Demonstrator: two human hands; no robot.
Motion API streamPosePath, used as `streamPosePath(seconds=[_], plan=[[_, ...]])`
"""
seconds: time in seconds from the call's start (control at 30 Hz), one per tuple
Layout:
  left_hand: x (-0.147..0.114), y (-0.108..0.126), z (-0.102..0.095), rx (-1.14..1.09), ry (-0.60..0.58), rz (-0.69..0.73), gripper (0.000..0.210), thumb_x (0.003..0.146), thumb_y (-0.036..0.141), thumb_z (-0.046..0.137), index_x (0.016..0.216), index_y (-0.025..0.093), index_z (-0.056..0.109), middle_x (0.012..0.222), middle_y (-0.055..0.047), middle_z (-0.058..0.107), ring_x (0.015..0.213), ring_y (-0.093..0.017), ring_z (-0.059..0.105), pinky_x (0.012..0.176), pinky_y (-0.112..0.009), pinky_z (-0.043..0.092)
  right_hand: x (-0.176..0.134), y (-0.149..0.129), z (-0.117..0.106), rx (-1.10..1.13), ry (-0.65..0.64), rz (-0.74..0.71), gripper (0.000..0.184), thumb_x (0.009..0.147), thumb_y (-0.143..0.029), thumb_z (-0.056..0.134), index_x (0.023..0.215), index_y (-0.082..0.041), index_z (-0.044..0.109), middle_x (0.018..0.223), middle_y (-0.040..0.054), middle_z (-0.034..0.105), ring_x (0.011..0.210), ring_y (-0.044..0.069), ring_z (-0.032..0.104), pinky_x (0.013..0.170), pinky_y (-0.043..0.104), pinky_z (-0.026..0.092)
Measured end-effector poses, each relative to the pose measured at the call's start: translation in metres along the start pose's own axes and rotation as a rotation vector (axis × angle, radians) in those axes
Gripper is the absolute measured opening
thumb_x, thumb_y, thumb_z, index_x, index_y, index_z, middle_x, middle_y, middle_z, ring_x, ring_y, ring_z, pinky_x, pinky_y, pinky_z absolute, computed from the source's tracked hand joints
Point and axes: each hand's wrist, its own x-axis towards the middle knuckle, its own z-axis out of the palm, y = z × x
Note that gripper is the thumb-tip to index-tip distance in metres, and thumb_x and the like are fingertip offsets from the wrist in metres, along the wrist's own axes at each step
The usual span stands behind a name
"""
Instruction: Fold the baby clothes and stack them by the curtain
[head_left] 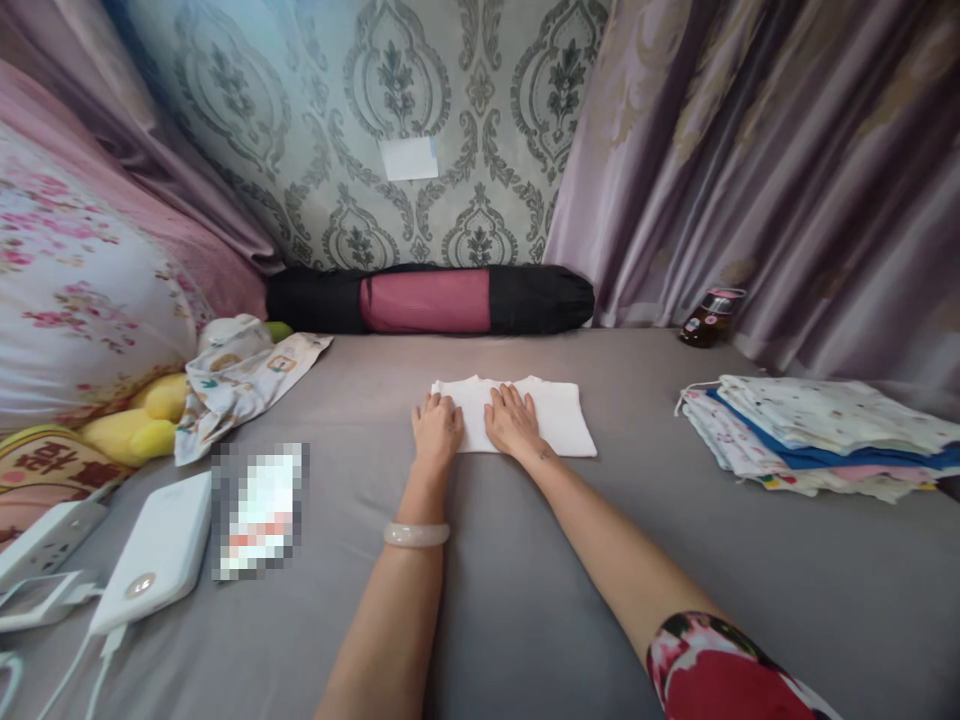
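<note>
A white folded garment (564, 420) lies flat on the grey sheet (525, 620), roughly in the middle of the view. On its left edge rests my left hand (437, 428), fingers bent a little and pointing away from me, with a pale bangle on the wrist. My right hand (513, 415) lies flat across the middle of the cloth, its fingers stretched out. Both palms face down and neither hand grips the fabric. Parts of the garment are hidden under the hands.
At right is a stack of folded clothes (832, 430), with a dark bottle (709, 318) behind it. A black and pink roll-shaped bag (427, 300) lies along the wall. To the left are a white power bank (154, 550), a power strip (56, 540), a patterned cloth (240, 385) and yellow plush (142, 425).
</note>
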Motion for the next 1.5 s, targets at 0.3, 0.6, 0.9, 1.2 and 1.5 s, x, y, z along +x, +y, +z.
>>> streamPosePath(seconds=[0.3,0.6,0.9,1.2,1.5], plan=[[0.005,-0.014,-0.008,-0.058,0.003,-0.105,0.031,0.091,0.018,0.041,0.114,0.019,0.062,0.127,-0.012,0.059,0.122,-0.023,0.051,0.1,-0.037,0.039,0.005,-0.009,-0.005,0.041,-0.045,-0.012,0.052,0.098,-0.033,0.027,0.143,-0.011,0.04,0.152,0.0146,0.035,0.141,0.027,0.023,0.113,0.05,0.014],[0.016,-0.029,-0.001,-0.172,0.051,-0.17,0.031,0.09,0.017,0.043,0.111,0.015,0.065,0.116,-0.012,0.066,0.109,-0.021,0.06,0.092,-0.03,0.043,0.013,-0.032,0.009,0.043,-0.011,-0.041,0.053,0.098,-0.036,0.026,0.141,-0.01,0.042,0.151,0.0145,0.036,0.141,0.026,0.025,0.113,0.05,0.012],[0.02,-0.039,-0.005,-0.248,0.081,-0.362,0.034,0.092,0.022,0.041,0.108,0.015,0.069,0.105,-0.013,0.072,0.101,-0.022,0.065,0.084,-0.027,0.044,0.011,-0.031,0.009,0.007,0.002,-0.056,0.052,0.098,-0.034,0.026,0.141,-0.01,0.043,0.152,0.0143,0.035,0.14,0.026,0.025,0.113,0.049,0.012],[0.023,-0.044,-0.002,-0.416,0.151,-0.513,0.032,0.089,0.023,0.043,0.105,0.016,0.071,0.103,-0.011,0.073,0.1,-0.021,0.065,0.085,-0.027,0.045,0.016,-0.049,0.003,0.036,-0.065,-0.106,0.052,0.098,-0.034,0.024,0.141,-0.009,0.042,0.152,0.0159,0.033,0.14,0.026,0.025,0.112,0.05,0.014],[0.024,-0.045,-0.001,-0.446,0.162,-0.526,0.032,0.088,0.025,0.044,0.103,0.017,0.071,0.101,-0.011,0.074,0.099,-0.022,0.066,0.084,-0.028,0.046,0.018,-0.06,0.015,0.025,-0.039,-0.122,0.054,0.098,-0.035,0.025,0.142,-0.009,0.041,0.153,0.0158,0.033,0.141,0.027,0.024,0.113,0.051,0.01]])
